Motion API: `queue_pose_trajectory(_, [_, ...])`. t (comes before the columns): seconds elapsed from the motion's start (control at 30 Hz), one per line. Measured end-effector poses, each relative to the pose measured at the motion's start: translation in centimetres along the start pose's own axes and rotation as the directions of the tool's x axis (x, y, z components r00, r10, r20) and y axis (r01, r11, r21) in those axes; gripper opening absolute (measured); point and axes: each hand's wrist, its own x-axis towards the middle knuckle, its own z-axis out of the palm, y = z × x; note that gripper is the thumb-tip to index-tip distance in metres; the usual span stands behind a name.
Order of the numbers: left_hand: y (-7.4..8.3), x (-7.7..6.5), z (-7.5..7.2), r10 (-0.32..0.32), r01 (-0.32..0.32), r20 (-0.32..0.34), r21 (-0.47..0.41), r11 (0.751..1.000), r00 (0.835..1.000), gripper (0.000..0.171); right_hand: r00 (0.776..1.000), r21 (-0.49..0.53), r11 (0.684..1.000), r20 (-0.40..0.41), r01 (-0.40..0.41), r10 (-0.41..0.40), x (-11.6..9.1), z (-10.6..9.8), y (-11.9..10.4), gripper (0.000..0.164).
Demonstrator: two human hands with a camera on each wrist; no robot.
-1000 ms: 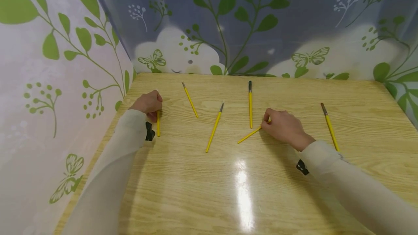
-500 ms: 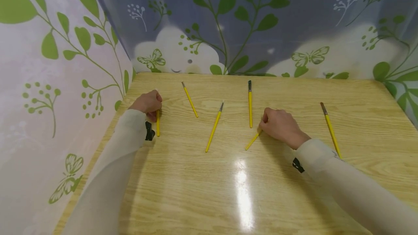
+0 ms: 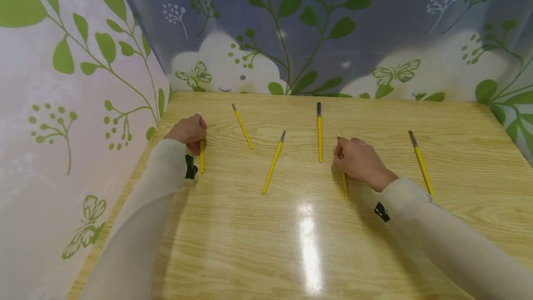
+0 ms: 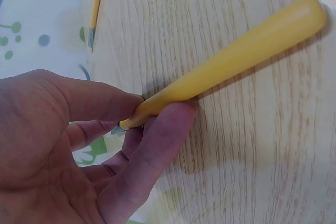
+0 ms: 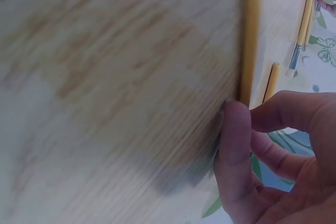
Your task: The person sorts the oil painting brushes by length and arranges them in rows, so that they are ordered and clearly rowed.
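Note:
At the table's left side my left hand (image 3: 188, 131) pinches a yellow paintbrush (image 3: 201, 157) between thumb and finger. The left wrist view shows that grip near the metal ferrule, with the rounded handle end (image 4: 294, 22) sticking out over the wood. Right of centre, my right hand (image 3: 360, 160) pinches a second yellow paintbrush (image 3: 344, 183); its handle points toward the front and looks blurred. A small tip shows beyond the fingers. In the right wrist view thumb and forefinger meet on this handle (image 5: 250, 40), while its bristle end is hidden.
Between the hands lie a thin yellow brush (image 3: 242, 127), a slanted one (image 3: 273, 163) and a dark-bristled one (image 3: 319, 139). A brown-tipped brush (image 3: 421, 163) lies beyond the right hand, near the right sleeve. Leaf-printed fabric (image 3: 258, 68) stands along the back and left.
The brush in my right hand has swung round, from slanting toward the lower left to pointing almost straight toward the front. My left hand and its brush have stayed put.

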Motion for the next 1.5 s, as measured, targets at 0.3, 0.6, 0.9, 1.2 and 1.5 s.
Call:
queue_pose_trajectory(0.3, [0.3, -0.2, 0.0, -0.001, 0.001, -0.006, 0.004, 1.0, 1.0, 0.025, 0.999, -0.027, 0.999, 0.029, -0.021, 0.022, -0.2, -0.1, 0.1, 0.021])
queue_pose_trajectory(0.6, [0.4, -0.4, 0.1, -0.01, 0.01, -0.001, -0.001, 1.0, 1.0, 0.027, 0.999, -0.037, 0.999, 0.045, -0.015, 0.016, -0.2, -0.1, 0.5, 0.021])
queue_pose_trajectory(0.9, [0.3, -0.2, 0.1, -0.005, 0.006, -0.014, 0.008, 1.0, 1.0, 0.025, 0.997, 0.103, 0.993, 0.066, -0.053, 0.047, -0.3, -2.1, 3.3, 0.03])
queue_pose_trajectory(1.2, [0.4, -0.5, 0.2, -0.012, 0.012, -0.01, 0.006, 1.0, 1.0, 0.025, 0.989, 0.133, 0.982, 0.076, -0.133, 0.124, -0.3, -2.7, 5.4, 0.032])
queue_pose_trajectory(1.5, [0.3, -0.1, 0.1, -0.009, 0.009, -0.024, -0.001, 1.0, 1.0, 0.023, 0.988, 0.063, 0.987, 0.065, -0.145, 0.141, -0.4, -2.7, 6.3, 0.029])
